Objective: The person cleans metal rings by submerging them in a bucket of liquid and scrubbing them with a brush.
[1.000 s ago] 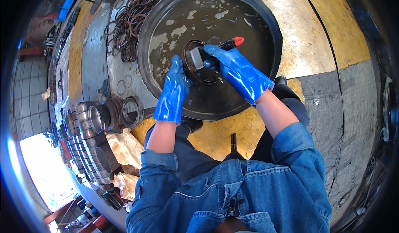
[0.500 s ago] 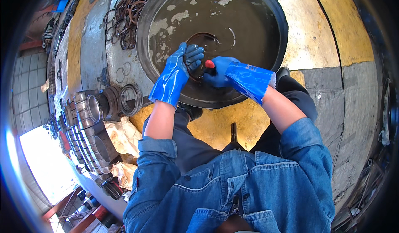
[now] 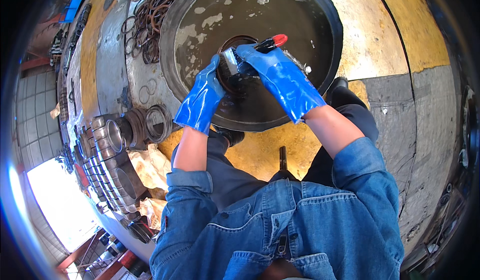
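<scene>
Blue rubber gloves cover both of my hands. My left hand (image 3: 204,89) grips the left side of a dark metal ring (image 3: 235,39) over a round black tub (image 3: 168,50) of murky liquid. In my right hand (image 3: 267,67) is a brush (image 3: 272,43) with a black, red-tipped handle pointing up and to the right. Its silvery band and bristle end lie at the ring, close to the left fingers. The gloves hide part of the ring and much of the brush. Patches of foam float on the liquid.
Rusty rings (image 3: 159,15) lie heaped left of the tub, beside a few thin loose rings (image 3: 148,90). Rows of metal cylinders (image 3: 116,135) and crumpled brown paper (image 3: 150,167) are nearer on the left. Worn yellow and grey plates (image 3: 390,105) cover the floor.
My right hand has moved up and left, turning so the brush handle now points rightward and its band shows at the ring. My left hand has shifted slightly left.
</scene>
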`<action>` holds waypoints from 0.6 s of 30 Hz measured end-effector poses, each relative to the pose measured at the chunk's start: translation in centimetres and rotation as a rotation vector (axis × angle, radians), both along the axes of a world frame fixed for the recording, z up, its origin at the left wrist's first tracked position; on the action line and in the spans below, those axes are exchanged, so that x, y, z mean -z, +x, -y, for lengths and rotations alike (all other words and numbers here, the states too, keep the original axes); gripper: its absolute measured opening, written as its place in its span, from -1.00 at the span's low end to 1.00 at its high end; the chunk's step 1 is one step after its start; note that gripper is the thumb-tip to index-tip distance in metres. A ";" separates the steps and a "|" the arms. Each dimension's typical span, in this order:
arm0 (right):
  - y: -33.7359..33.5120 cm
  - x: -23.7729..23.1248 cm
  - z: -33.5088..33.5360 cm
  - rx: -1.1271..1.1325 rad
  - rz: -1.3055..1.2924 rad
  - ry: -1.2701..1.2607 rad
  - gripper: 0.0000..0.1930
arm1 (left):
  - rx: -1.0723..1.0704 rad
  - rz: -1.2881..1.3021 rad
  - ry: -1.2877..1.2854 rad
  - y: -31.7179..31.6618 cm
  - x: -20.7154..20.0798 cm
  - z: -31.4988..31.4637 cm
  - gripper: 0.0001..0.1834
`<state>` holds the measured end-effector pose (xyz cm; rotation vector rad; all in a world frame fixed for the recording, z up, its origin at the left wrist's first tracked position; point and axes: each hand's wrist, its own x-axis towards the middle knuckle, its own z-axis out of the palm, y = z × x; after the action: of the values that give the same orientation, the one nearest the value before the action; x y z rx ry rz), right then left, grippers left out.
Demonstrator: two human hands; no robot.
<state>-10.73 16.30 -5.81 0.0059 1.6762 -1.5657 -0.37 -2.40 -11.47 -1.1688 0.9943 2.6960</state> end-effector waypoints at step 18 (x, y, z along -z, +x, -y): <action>0.9 -1.9 -3.3 -0.514 -0.669 0.686 -0.68 | 0.155 -0.050 -0.130 0.3 -3.0 0.1 -0.46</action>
<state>-9.82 19.57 -3.90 -0.5992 2.4114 -0.5743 -0.08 -2.46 -8.46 -1.0004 1.2293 2.5856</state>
